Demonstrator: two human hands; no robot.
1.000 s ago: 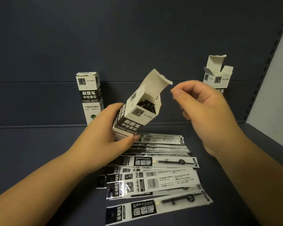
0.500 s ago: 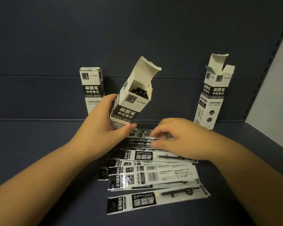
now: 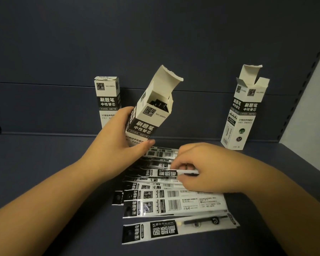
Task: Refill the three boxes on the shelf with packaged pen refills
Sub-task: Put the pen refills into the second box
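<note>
Our left hand gripped the tilted black-and-white cardboard refill box above the dark blue shelf, its top flap open and dark packets already showing inside, so we judged this box partly filled. Our right hand pinched one flat black-and-white packaged pen refill at the top of the fanned pile of refill packets, which lay on the shelf just below the box, many not yet packed. At the back wall the closed box on the left looked finished, while the open-flapped box on the right stood apart, apparently yet to be filled, though its inside was hidden from us.
</note>
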